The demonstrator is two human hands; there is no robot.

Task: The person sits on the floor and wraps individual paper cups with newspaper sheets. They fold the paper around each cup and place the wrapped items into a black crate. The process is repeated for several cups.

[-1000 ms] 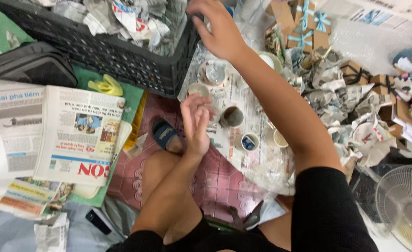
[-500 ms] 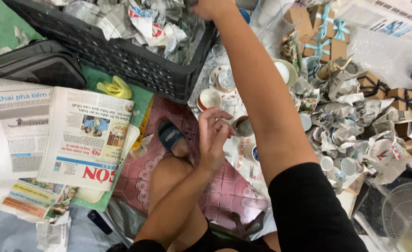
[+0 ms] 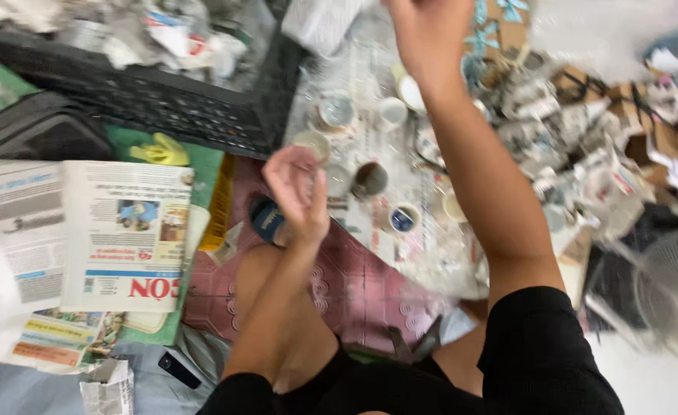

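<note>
Small cup (image 3: 313, 144), pale with a round rim, upright on newspaper just beside the fingertips; brown cup (image 3: 369, 180) near it, tilted, mouth showing.

left hand (image 3: 296, 192) bare | right hand (image 3: 429, 34) bare | sleeves black, seemingly short

I see a black crate (image 3: 162, 107), a yellow glove (image 3: 162, 150) on a green mat (image 3: 200, 165), a pink patterned floor mat (image 3: 354, 284), a white-and-red newspaper (image 3: 124, 238), and a small cup (image 3: 402, 219) with blue inside.
</note>
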